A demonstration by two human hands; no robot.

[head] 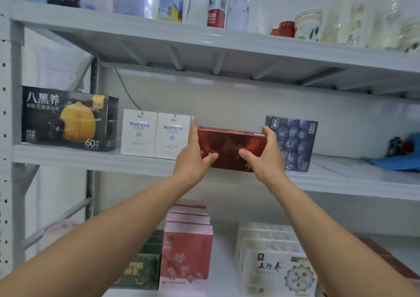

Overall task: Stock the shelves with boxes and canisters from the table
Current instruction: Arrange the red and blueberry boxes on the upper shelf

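Note:
A dark red box (230,145) stands on the middle shelf (91,161), between two white boxes (155,135) on its left and a blueberry-printed box (295,142) on its right. My left hand (193,158) grips the red box's left end, fingers up its side and thumb across its front. At the box's right end my right hand (264,154) holds it with fingers over the top corner and thumb on the front. The box's lower edge sits at the shelf's front lip.
A black box with a yellow fruit picture (68,118) stands at the shelf's left end. A blue cloth (397,160) lies far right. Bottles and cups line the top shelf (159,26). Below are rows of pink (185,253), green (142,269) and white (275,267) boxes.

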